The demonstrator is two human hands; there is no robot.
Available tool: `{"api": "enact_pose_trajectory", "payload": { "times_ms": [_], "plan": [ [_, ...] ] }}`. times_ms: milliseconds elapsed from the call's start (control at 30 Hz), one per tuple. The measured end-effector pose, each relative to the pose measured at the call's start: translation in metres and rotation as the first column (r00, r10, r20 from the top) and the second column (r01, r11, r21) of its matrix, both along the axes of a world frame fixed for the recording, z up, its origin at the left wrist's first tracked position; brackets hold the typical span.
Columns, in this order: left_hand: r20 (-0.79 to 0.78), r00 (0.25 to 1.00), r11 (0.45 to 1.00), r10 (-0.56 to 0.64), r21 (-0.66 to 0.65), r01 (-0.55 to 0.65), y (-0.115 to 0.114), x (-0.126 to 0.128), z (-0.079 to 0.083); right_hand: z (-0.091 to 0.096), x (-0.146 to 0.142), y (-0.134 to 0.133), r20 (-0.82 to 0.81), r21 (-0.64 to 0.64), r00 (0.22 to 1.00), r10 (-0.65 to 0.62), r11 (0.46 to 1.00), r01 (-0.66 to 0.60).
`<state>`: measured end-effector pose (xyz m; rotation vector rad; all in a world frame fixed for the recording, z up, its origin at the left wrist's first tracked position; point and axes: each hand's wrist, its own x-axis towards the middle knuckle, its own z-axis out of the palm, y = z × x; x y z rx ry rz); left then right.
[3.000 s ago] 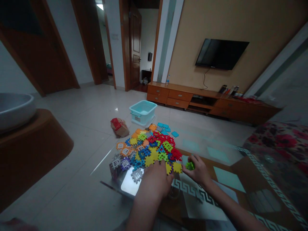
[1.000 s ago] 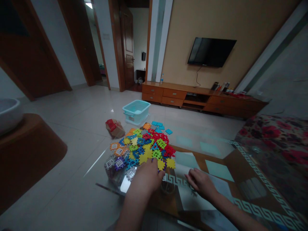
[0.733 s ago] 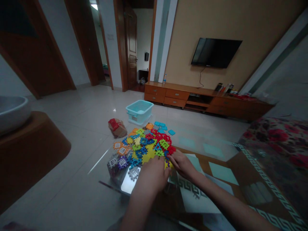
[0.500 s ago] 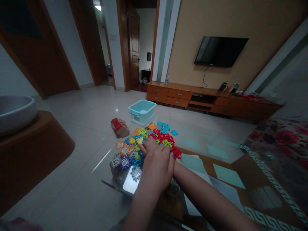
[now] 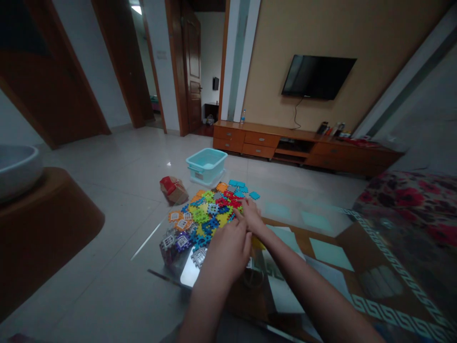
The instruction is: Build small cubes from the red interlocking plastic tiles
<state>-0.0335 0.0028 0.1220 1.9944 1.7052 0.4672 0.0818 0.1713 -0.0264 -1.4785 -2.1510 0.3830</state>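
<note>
A pile of colourful interlocking plastic puzzle pieces (image 5: pixel 202 215) lies on the glass table, several with white window shapes. My right hand (image 5: pixel 252 216) is at the pile's right side, over the red pieces (image 5: pixel 233 201), its fingers reaching out and somewhat apart. Just nearer to me, my left hand (image 5: pixel 228 245) is curled, close against the right hand. Its fingertips are largely hidden, so I cannot make out what they hold. A grey window piece (image 5: pixel 199 257) lies to the left of my left hand. Flat blue pieces (image 5: pixel 238 186) lie at the pile's far edge.
Beyond the pile stands a light blue plastic tub (image 5: pixel 206 164), with a red and brown package (image 5: pixel 173 189) to its left. Pale sheets (image 5: pixel 283 281) show at the table's right. A low wooden cabinet (image 5: pixel 262 139) runs along the wall under a television (image 5: pixel 317 77).
My right hand has moved right, off the middle of the pile to the red pieces, uncovering green, yellow and blue ones. My left hand has shifted slightly left and down. The view has turned slightly.
</note>
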Motion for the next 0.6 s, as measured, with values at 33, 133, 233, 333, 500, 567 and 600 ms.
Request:
{"api": "enact_pose_trajectory", "payload": {
  "times_ms": [33,133,233,333,500,567,600],
  "plan": [
    [-0.006,1.000,1.000,-0.006,0.013,0.006,0.000,0.000,-0.002,0.000,0.018,-0.001,0.010,-0.023,0.999,-0.053,0.998,0.053],
    [-0.037,0.999,1.000,-0.025,0.007,0.025,-0.001,0.001,-0.011,-0.005,0.071,-0.008,0.033,-0.079,0.989,-0.143,0.986,0.145],
    [-0.111,0.993,0.991,-0.034,-0.133,0.019,-0.002,0.004,-0.018,-0.014,0.104,-0.015,0.033,-0.116,0.988,-0.151,0.981,0.154],
    [-0.153,0.987,0.975,-0.038,-0.224,0.003,-0.003,0.006,-0.021,-0.024,0.111,-0.017,0.013,-0.123,0.990,-0.144,0.982,0.144],
    [-0.151,0.988,0.974,-0.029,-0.227,-0.006,0.000,0.010,-0.022,-0.035,0.097,-0.012,-0.034,-0.134,0.983,-0.182,0.975,0.176],
    [-0.152,0.988,0.973,-0.030,-0.233,-0.006,0.001,0.011,-0.023,-0.037,0.093,-0.009,-0.056,-0.144,0.979,-0.197,0.972,0.187],
    [-0.152,0.988,0.972,-0.031,-0.237,-0.006,0.002,0.011,-0.023,-0.037,0.091,-0.009,-0.067,-0.149,0.976,-0.206,0.970,0.194]
  ]
}}
